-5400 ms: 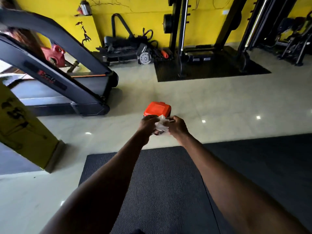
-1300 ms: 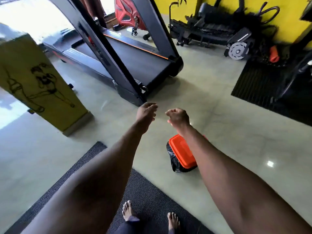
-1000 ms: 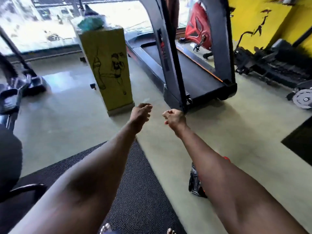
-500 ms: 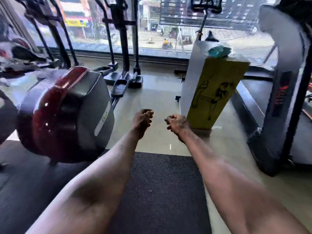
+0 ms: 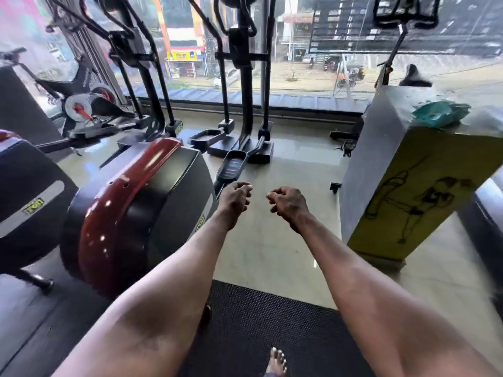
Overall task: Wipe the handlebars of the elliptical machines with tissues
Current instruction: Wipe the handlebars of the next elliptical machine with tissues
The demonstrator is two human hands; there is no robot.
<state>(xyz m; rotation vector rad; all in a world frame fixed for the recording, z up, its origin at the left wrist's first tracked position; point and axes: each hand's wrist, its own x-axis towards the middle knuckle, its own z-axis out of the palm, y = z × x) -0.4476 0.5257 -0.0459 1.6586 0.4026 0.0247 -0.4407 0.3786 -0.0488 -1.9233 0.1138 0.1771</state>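
elliptical machines [image 5: 245, 85] ahead by the window, handlebars [image 5: 223, 25] high, partly out of frame, well apart from both hands. no tissue in sight. left hand [image 5: 234, 202] and right hand [image 5: 288, 205] out front, fingers curled, seemingly around nothing. likely between wipes: needs a fresh tissue, then a step forward and a reach up to a bar. red-and-grey flywheel housing [image 5: 136, 210] close on left, yellow pillar [image 5: 408, 186] on right, narrowing the path; black mat [image 5: 258, 322] and a bare foot [image 5: 276, 361] below.
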